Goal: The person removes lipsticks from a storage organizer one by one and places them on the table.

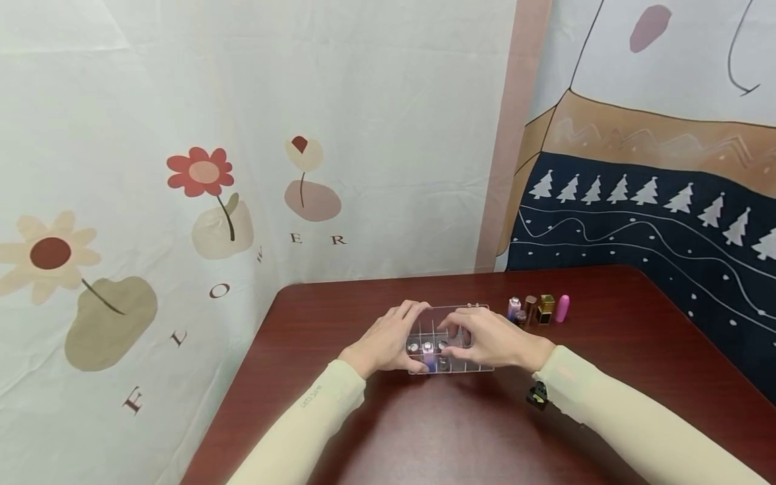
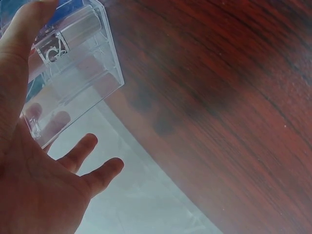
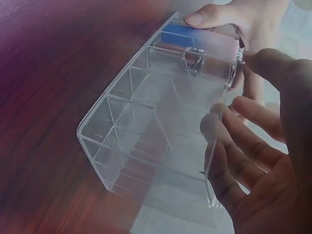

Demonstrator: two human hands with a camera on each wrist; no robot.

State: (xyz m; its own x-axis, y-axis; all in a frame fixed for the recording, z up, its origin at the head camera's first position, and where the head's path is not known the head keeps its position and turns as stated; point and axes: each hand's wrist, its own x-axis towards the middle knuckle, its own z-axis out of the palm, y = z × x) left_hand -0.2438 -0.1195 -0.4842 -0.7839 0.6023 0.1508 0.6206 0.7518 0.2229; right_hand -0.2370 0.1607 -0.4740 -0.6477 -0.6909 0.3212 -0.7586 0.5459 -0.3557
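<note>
A clear divided organizer [image 1: 475, 367] is between both hands over the table, and several lipstick tubes stand in compartments at its left end. One is a blue-and-pink tube [image 3: 179, 36]; beside it is a brownish tube [image 3: 217, 67] with a clear band. My left hand [image 1: 388, 340] grips the organizer's left end, thumb on the near wall and fingers round the far side. My right hand [image 1: 494, 337] is at the organizer's right half, thumb and fingers spread in a loose curve. In the right wrist view its thumb tip is right at the brownish tube's top, and the other fingers overlap the clear wall.
Past the organizer at the back right stand a pink-and-white tube [image 1: 514, 307], a brown tube [image 1: 530, 308], a gold-and-black tube [image 1: 546, 308] and a bright pink tube [image 1: 562, 308]. The reddish-brown table [image 1: 436, 431] meets printed cloth [image 1: 388, 168] behind and at left.
</note>
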